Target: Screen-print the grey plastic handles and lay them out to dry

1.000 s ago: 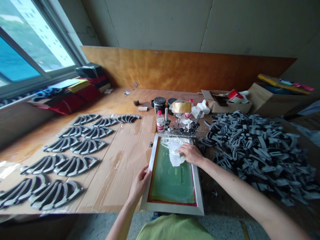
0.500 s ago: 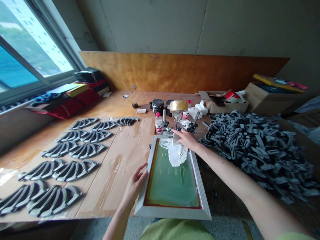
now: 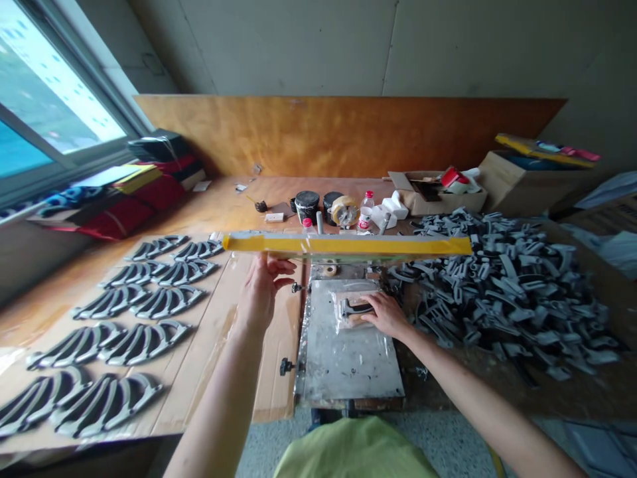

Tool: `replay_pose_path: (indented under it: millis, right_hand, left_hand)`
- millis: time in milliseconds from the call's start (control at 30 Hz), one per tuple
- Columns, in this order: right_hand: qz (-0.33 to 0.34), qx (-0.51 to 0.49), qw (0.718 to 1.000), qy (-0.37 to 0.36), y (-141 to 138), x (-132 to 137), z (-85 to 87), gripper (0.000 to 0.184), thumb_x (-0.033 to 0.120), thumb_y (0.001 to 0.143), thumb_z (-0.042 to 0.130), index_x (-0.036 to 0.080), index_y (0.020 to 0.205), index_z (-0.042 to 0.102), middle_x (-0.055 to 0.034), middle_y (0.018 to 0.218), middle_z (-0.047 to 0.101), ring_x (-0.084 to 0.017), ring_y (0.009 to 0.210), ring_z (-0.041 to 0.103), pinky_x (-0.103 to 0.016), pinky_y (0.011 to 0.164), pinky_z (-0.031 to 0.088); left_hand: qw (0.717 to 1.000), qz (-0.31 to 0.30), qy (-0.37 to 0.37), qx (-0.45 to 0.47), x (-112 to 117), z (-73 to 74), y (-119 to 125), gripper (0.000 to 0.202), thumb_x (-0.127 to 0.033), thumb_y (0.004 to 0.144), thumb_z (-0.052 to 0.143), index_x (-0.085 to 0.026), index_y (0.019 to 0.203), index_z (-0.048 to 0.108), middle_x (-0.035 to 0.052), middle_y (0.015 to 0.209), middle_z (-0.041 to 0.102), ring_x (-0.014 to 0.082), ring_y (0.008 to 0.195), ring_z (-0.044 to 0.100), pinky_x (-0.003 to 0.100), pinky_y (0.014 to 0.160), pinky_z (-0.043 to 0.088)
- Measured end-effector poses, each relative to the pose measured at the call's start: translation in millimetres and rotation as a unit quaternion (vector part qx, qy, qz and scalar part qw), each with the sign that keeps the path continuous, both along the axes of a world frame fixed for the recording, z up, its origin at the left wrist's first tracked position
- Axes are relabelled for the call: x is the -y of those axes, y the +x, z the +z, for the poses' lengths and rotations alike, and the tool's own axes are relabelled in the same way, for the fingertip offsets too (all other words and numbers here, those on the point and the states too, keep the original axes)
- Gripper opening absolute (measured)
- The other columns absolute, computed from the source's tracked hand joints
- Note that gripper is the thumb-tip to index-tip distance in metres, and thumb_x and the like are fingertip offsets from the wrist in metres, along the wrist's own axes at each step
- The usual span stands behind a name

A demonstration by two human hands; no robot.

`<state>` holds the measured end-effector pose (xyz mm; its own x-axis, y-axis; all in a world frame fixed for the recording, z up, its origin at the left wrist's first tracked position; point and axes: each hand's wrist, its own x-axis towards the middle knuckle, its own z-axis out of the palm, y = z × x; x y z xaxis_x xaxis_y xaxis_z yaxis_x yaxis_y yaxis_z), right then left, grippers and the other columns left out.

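The screen printing frame (image 3: pixel 348 245) is tilted up, its near edge wrapped in yellow tape and facing me. Under that edge, toward its left part, my left hand (image 3: pixel 263 289) holds it raised with curled fingers. Below the frame lies a flat metal base plate (image 3: pixel 353 368). On the plate a small grey handle-shaped part (image 3: pixel 355 309) rests in a tape-covered holder. My right hand (image 3: pixel 391 315) has its thumb and fingers closed at the part's right end. The white ink and squeegee are hidden behind the raised frame.
Grey handle parts (image 3: pixel 512 285) are heaped on the right. Several fanned rows of parts (image 3: pixel 144 342) lie on cardboard (image 3: pixel 189 398) at left. Black tubs (image 3: pixel 307 204), a tape roll (image 3: pixel 345 210), a bottle (image 3: pixel 368 200) and cardboard boxes (image 3: pixel 522 179) stand behind. Black knobs (image 3: pixel 286 366) stick out beside the plate.
The screen frame has swung up from lying flat, uncovering the plate and grey part. My left hand has risen with it. My right hand has left the squeegee and moved down to the part.
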<state>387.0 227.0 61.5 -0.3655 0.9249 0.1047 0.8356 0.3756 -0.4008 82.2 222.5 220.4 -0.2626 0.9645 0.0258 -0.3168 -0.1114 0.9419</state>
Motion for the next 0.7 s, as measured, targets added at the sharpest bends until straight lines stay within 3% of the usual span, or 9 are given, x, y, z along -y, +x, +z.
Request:
replay_pose_path:
  millis: [100,200,267,333,367,433,533,633,700]
  right_hand:
    - [-0.007,-0.018,1.000,0.003,-22,14,8.8,0.016,0.019,0.083,0.071,0.019,0.097,0.064,-0.0056,0.101,0.063,-0.022,0.100,0.058,-0.036,0.091,0.045]
    - [-0.007,-0.065,0.997,0.047,-51,46,26.9,0.008,0.019,0.086,0.067,0.019,0.093,0.063,-0.0061,0.096,0.062,-0.021,0.092,0.058,-0.033,0.083,0.048]
    - [0.079,-0.062,0.992,0.078,-68,70,32.5,0.007,0.023,0.088,0.066,0.019,0.095,0.063,-0.0058,0.093,0.062,-0.021,0.090,0.058,-0.034,0.082,0.048]
    - [0.154,-0.052,0.984,0.075,-68,85,30.3,0.016,0.027,0.090,0.065,0.022,0.105,0.063,-0.0043,0.093,0.064,-0.021,0.092,0.059,-0.035,0.086,0.048]
    - [0.147,-0.038,0.986,0.066,-57,87,26.9,0.019,0.026,0.091,0.064,0.023,0.110,0.063,-0.0042,0.095,0.065,-0.021,0.093,0.059,-0.034,0.087,0.048]
    - [0.026,0.027,0.999,0.034,-19,80,16.9,0.023,0.017,0.091,0.059,0.023,0.114,0.062,-0.0068,0.100,0.067,-0.021,0.096,0.061,-0.033,0.083,0.049]
    - [-0.185,0.218,0.956,-0.062,52,57,-0.7,0.028,0.008,0.088,0.055,0.017,0.112,0.064,-0.0169,0.101,0.067,-0.025,0.094,0.064,-0.032,0.074,0.050]
    - [-0.206,0.254,0.940,-0.094,95,44,-11.2,0.028,0.008,0.085,0.056,0.017,0.110,0.066,-0.0186,0.092,0.070,-0.026,0.087,0.067,-0.033,0.071,0.051]
    - [-0.197,0.252,0.943,-0.096,104,41,-8.0,0.035,0.007,0.083,0.058,0.018,0.115,0.065,-0.0169,0.092,0.070,-0.024,0.085,0.068,-0.032,0.071,0.050]
  left_hand:
    - [0.997,-0.001,-0.077,0.015,22,-25.6,19,0.050,-0.063,0.076,0.064,-0.021,0.103,0.059,-0.0005,0.075,0.067,0.0112,0.061,0.061,0.021,0.055,0.049]
    - [0.940,-0.188,-0.284,-0.015,65,-74.2,47,0.064,-0.071,0.073,0.060,-0.017,0.108,0.060,0.0064,0.082,0.070,0.0179,0.065,0.065,0.026,0.049,0.048]
    - [0.913,-0.230,-0.336,0.005,89,-106.2,57,0.062,-0.072,0.074,0.058,-0.018,0.104,0.060,0.0074,0.085,0.071,0.0203,0.072,0.067,0.026,0.051,0.048]
    - [0.913,-0.195,-0.358,-0.001,101,-132.6,48,0.057,-0.071,0.073,0.059,-0.019,0.095,0.058,0.0047,0.077,0.069,0.0176,0.065,0.065,0.023,0.048,0.043]
    - [0.914,-0.165,-0.370,-0.025,100,-144.1,36,0.056,-0.071,0.071,0.059,-0.019,0.090,0.057,0.0033,0.070,0.067,0.0158,0.058,0.062,0.021,0.046,0.040]
    - [0.904,-0.111,-0.395,-0.116,92,-166.7,-1,0.056,-0.074,0.070,0.055,-0.020,0.081,0.054,0.0024,0.058,0.064,0.0130,0.045,0.054,0.021,0.044,0.036]
    - [0.852,-0.085,-0.440,-0.272,78,-201.5,-63,0.055,-0.075,0.073,0.041,-0.021,0.062,0.047,0.0038,0.044,0.056,0.0130,0.036,0.043,0.022,0.040,0.029]
    - [0.799,-0.123,-0.455,-0.374,77,-228.3,-100,0.057,-0.071,0.077,0.031,-0.023,0.048,0.043,0.0073,0.039,0.050,0.0152,0.032,0.040,0.025,0.039,0.027]
    - [0.784,-0.139,-0.460,-0.392,81,-233.5,-107,0.059,-0.071,0.077,0.034,-0.024,0.043,0.041,0.0083,0.034,0.046,0.0167,0.030,0.039,0.027,0.037,0.027]
